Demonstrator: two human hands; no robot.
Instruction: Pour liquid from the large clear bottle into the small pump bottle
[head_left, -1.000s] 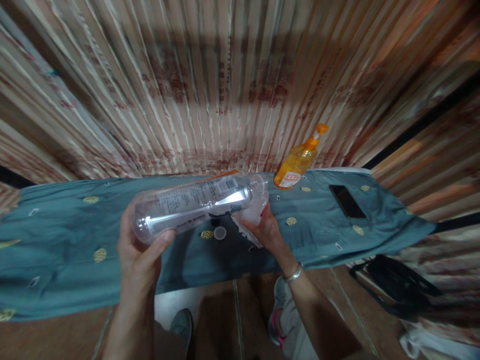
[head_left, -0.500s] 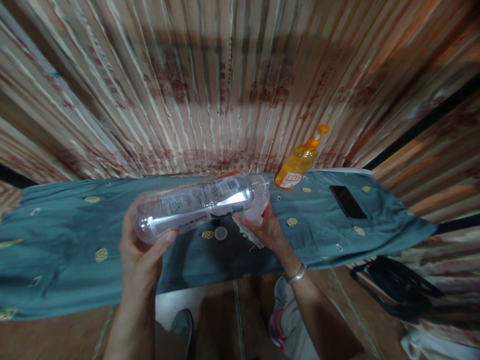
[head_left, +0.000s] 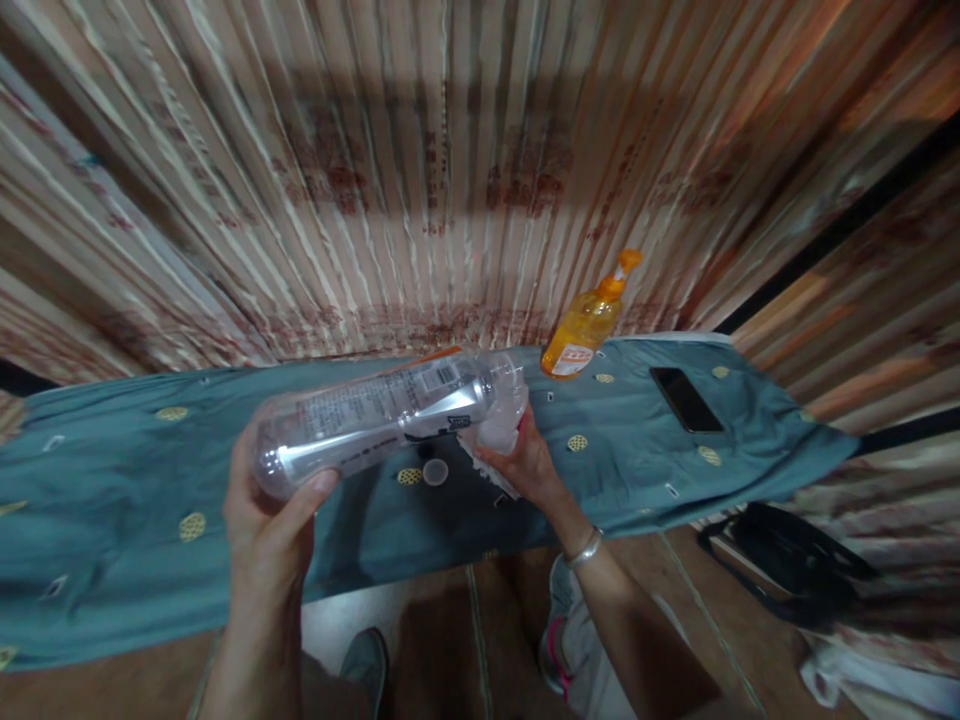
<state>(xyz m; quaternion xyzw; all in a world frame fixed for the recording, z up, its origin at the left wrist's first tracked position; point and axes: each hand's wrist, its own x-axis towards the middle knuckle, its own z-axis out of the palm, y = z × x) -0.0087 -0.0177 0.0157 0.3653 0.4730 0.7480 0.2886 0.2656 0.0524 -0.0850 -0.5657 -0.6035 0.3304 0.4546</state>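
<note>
A large clear plastic bottle (head_left: 375, 415) with a printed silver label lies tilted across my view, its neck to the right and slightly higher. My left hand (head_left: 274, 510) is closed around the rounded base, thumb on the near side. At the neck end, my right hand (head_left: 529, 460) grips a crumpled white tissue (head_left: 497, 435) against the bottle; its fingers are partly hidden behind the tissue. Below the bottle, a small round translucent cap (head_left: 435, 472) lies on the teal cloth (head_left: 375, 545).
Behind the right hand stands an orange pump bottle (head_left: 581, 335) with yellow liquid. A black phone (head_left: 686, 399) lies farther right. Patterned curtains (head_left: 420, 180) hang behind the cloth-covered surface. On the floor at right is a dark bag (head_left: 787, 565).
The whole view has shifted slightly, so most things sit a little farther left. Both hands keep their hold on the bottle and tissue, with hardly any movement between them.
</note>
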